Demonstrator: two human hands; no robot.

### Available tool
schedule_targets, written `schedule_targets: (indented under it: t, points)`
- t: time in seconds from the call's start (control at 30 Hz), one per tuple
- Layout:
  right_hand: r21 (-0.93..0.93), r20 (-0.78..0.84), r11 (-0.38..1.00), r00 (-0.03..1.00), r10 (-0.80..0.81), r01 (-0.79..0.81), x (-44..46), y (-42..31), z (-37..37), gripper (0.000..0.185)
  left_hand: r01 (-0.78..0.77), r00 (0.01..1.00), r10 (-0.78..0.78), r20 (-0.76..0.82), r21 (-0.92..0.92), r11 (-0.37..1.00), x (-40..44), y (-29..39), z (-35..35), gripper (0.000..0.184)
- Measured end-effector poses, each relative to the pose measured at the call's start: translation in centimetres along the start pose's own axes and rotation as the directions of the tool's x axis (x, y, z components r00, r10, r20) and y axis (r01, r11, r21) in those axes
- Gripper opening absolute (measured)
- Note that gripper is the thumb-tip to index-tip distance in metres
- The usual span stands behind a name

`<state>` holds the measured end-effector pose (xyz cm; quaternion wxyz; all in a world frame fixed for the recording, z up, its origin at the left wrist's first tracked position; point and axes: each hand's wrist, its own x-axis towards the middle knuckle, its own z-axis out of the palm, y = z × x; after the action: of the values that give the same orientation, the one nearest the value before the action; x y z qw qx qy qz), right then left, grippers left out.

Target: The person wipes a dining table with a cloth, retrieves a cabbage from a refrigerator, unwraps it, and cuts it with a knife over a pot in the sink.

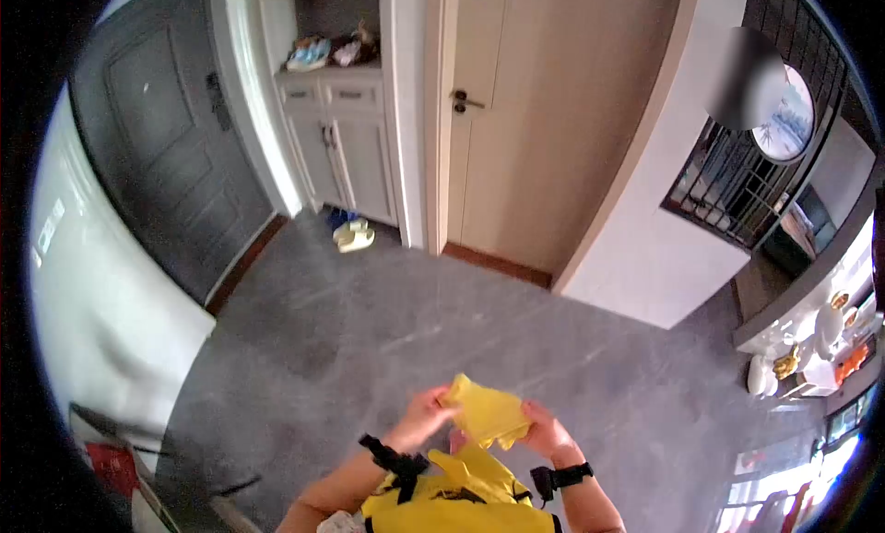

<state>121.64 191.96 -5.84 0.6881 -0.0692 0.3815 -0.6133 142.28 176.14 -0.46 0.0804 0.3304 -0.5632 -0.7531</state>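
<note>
A small yellow cloth (489,411) is stretched between my two hands, out in front of my body above the floor. My left hand (426,417) pinches its left edge. On the opposite side, my right hand (546,431) grips the right edge, fingers partly hidden behind the fabric. Below the cloth, a yellow garment or bag with black trim (456,507) lies against my front; I cannot tell which it is. Black straps with small devices sit around both wrists.
Grey floor (369,349) stretches ahead. A beige door (553,127) and a dark door (175,136) are both closed. Between them stands a white cabinet (341,155) with shoes on top. Pale slippers (354,237) lie below it. White ornaments (761,374) stand at the right.
</note>
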Motion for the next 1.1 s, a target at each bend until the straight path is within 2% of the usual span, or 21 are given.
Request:
schedule_targets:
  t: [0.03, 0.13, 0.17, 0.2, 0.23, 0.27, 0.3, 0.37, 0.43, 0.5, 0.57, 0.63, 0.7, 0.77, 0.83, 0.9, 0.97, 1.03, 1.1]
  points:
    - [0.004, 0.089, 0.999, 0.995, 0.052, -0.052, 3.2, -2.0, 0.6, 0.037, 0.037, 0.999, -0.034, -0.024, 0.137, 0.99, 2.8, 1.8, -0.4, 0.05]
    - [-0.072, 0.15, 0.995, 0.985, 0.082, -0.072, 11.4, -6.3, 0.5, 0.041, -0.098, 0.98, 0.045, 0.195, 0.269, 0.958, 10.1, 3.3, -0.1, 0.056]
    - [-0.107, 0.161, 0.991, 0.982, 0.099, -0.082, 13.6, -7.8, 0.4, 0.043, -0.199, 0.968, 0.142, 0.206, 0.287, 0.937, 12.2, 4.0, -0.2, 0.053]
    - [-0.098, -0.009, 0.989, 0.994, 0.109, -0.109, 16.2, -9.9, 0.6, 0.036, -0.3, 0.946, 0.241, 0.217, 0.307, 0.903, 14.6, 5.2, -0.7, 0.05]
    - [-0.056, -0.013, 0.994, 0.996, 0.089, -0.09, 18.1, -11.4, -0.2, 0.034, -0.398, 0.913, 0.336, 0.229, 0.327, 0.857, 16.7, 6.3, -1.2, 0.048]
    - [-0.012, -0.016, 0.998, 0.998, 0.068, -0.069, 20.5, -12.8, -1.3, 0.032, -0.26, 0.959, 0.23, 0.167, 0.192, 0.946, 19.2, 7.7, -2.4, 0.039]
    - [0.035, -0.019, 0.998, 0.999, 0.045, -0.044, 23.4, -14.5, -2.5, 0.03, -0.218, 0.974, 0.203, 0.096, 0.181, 0.959, 22.2, 9.9, -4.0, 0.037]
    - [-0.012, -0.19, 0.999, 0.981, -0.041, 0.039, 27.5, -17.1, -5.9, 0.028, -0.116, 0.993, 0.12, -0.011, 0.165, 0.979, 27.3, 12.9, -7.5, 0.032]
    - [-0.012, -0.357, 0.993, 0.927, -0.116, 0.119, 29.6, -18.2, -9.1, 0.028, -0.289, 0.948, 0.309, -0.073, 0.204, 0.935, 34.3, 13.7, -12.1, 0.024]
    - [0.005, -0.483, 0.978, 0.857, -0.18, 0.209, 30.2, -21.6, -11.4, 0.029, -0.291, 0.931, 0.343, -0.122, 0.314, 0.903, 41.0, 17.8, -15.3, 0.018]
    - [0.035, -0.612, 0.947, 0.756, -0.232, 0.319, 30.0, -24.9, -12.8, 0.028, -0.323, 0.893, 0.395, -0.218, 0.302, 0.897, 48.3, 22.2, -17.7, 0.013]
    - [0.042, -0.714, 0.916, 0.653, -0.252, 0.399, 29.7, -29.4, -12.2, 0.027, -0.326, 0.902, 0.386, -0.193, 0.279, 0.903, 56.5, 26.0, -21.2, 0.019]
    - [0.075, -0.717, 0.893, 0.646, -0.261, 0.444, 31.6, -30.6, -14.0, 0.026, -0.329, 0.875, 0.39, -0.287, 0.24, 0.913, 64.4, 28.4, -25.4, 0.031]
    - [0.088, -0.703, 0.853, 0.639, -0.312, 0.514, 32.4, -30.4, -14.5, 0.027, -0.373, 0.864, 0.4, -0.306, 0.145, 0.916, 70.9, 31.9, -27.5, 0.038]
    - [0.139, -0.746, 0.814, 0.6, -0.288, 0.564, 33.5, -30.7, -15.7, 0.028, -0.267, 0.896, 0.239, -0.375, -0.024, 0.963, 76.0, 36.0, -27.2, 0.042]
    - [0.152, -0.749, 0.808, 0.6, -0.281, 0.568, 34.6, -32.9, -17.4, 0.029, -0.293, 0.886, 0.212, -0.413, -0.144, 0.945, 80.9, 38.1, -28.1, 0.053]
    - [0.166, -0.752, 0.825, 0.61, -0.249, 0.541, 35.6, -34.8, -16.8, 0.031, -0.282, 0.803, 0.144, -0.579, -0.156, 0.947, 84.5, 39.9, -28.4, 0.054]
    - [0.165, -0.759, 0.827, 0.605, -0.241, 0.537, 37.8, -37.5, -17.7, 0.03, -0.427, 0.786, 0.327, -0.525, -0.079, 0.901, 86.1, 40.8, -28.0, 0.055]
    - [0.102, -0.756, 0.864, 0.603, -0.255, 0.493, 40.9, -39.1, -20.4, 0.03, -0.526, 0.635, 0.47, -0.614, 0.102, 0.844, 92.0, 36.7, -31.6, 0.051]
